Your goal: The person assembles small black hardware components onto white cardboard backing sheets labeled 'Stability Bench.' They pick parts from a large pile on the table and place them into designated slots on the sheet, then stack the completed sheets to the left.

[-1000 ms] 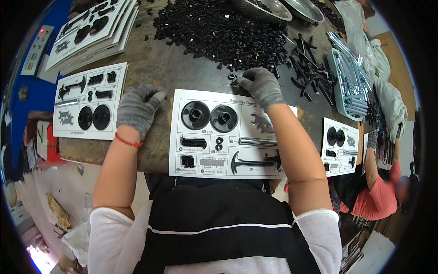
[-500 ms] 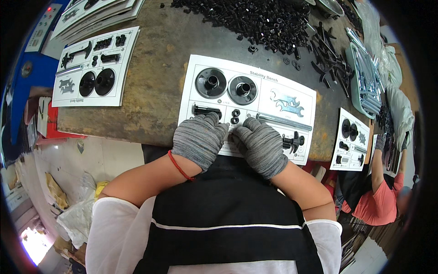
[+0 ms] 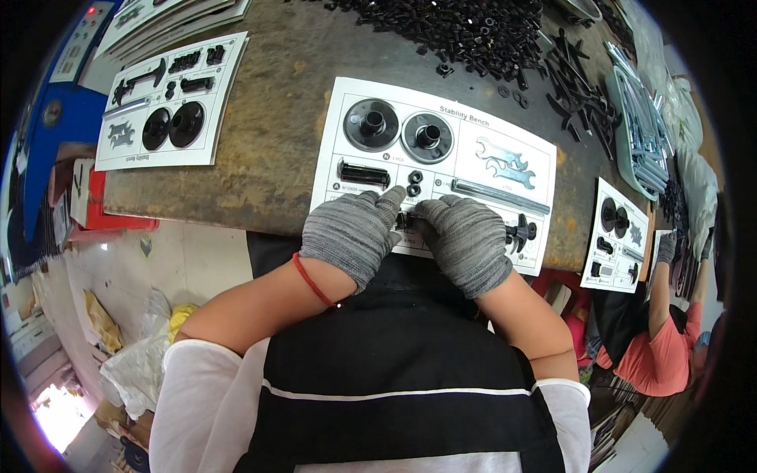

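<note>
In front of me a white printed card lies at the table's near edge. It carries two black round discs with raised hubs, two silver open-end wrenches, a black bolt, two black nuts, a long silver rod and a black T-shaped knob. My left hand, in a grey knit glove, and my gloved right hand meet over the lower middle of the card. Their fingertips are closed from both sides around a small cluster of black hardware, mostly hidden by the fingers.
A pile of black nuts and bolts spreads at the back. Black knobs and a tray of silver rods lie right. Filled cards stand left and right. Another person works at far right.
My fingertips have drawn together over the card's lower middle, where the black hardware now shows between them. The left hand has uncovered the black bolt. The whole view has shifted slightly.
</note>
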The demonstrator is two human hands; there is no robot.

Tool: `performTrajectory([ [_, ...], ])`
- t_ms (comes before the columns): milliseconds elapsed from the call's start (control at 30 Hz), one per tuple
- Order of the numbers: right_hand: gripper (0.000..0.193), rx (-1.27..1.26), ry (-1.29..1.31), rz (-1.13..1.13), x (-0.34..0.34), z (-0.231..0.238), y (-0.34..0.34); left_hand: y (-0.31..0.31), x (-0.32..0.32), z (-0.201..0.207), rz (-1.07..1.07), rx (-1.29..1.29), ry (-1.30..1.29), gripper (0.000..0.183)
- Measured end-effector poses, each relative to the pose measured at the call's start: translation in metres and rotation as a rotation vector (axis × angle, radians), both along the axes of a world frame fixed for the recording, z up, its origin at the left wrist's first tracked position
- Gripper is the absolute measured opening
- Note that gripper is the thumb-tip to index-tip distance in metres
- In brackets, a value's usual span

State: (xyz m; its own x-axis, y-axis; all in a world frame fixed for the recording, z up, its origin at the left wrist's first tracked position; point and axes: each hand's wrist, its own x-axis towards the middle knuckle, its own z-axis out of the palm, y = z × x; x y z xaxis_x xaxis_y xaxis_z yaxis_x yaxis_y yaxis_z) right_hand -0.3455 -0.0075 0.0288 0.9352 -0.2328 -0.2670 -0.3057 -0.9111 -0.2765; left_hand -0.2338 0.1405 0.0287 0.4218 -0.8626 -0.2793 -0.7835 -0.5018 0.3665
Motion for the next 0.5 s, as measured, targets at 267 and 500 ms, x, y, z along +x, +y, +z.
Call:
performTrajectory([
  [267,0.016,-0.052,-0.118,0.055,0.006,-0.007,0.003,0.003,0.007,-0.005,-0.039,-0.049,-0.052,0.032],
  [500,0.018,0.006,-0.226,0.075,0.014,-0.009,0.016,0.006,0.008,-0.002,-0.006,-0.050,0.004,0.036],
])
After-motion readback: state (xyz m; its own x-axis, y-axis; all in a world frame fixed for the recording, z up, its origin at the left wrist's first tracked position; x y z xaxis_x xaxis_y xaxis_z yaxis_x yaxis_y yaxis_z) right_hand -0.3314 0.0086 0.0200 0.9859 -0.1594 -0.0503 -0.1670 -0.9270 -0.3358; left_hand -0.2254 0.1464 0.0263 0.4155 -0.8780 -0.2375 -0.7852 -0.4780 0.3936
